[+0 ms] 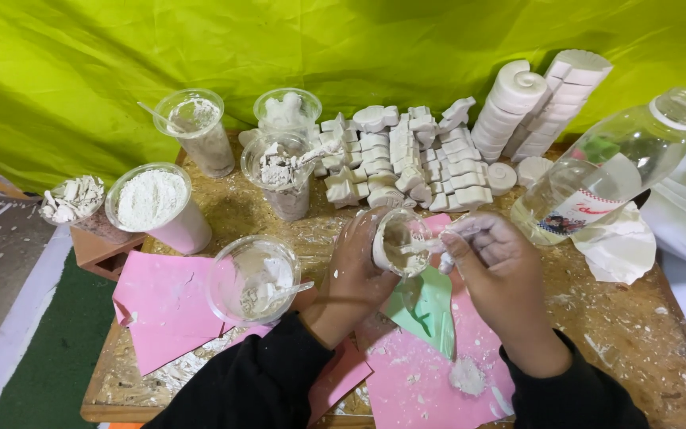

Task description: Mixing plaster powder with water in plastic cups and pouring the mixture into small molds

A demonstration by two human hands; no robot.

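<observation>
My left hand [356,270] grips a small clear cup [398,242] smeared with grey-white plaster, tilted over the table. My right hand [495,270] holds a white plastic spoon [422,247] whose end is inside that cup. Below the hands lies a green mould [424,308] on pink paper [410,373]. Both hands are dusted with white paste.
A clear cup with paste and a spoon [253,278] stands at left. Cups of white powder [152,202] and lumps [279,171] stand behind. Rows of white cast pieces [406,155] and stacked discs [510,107] fill the back. A plastic bottle [613,163] lies at right.
</observation>
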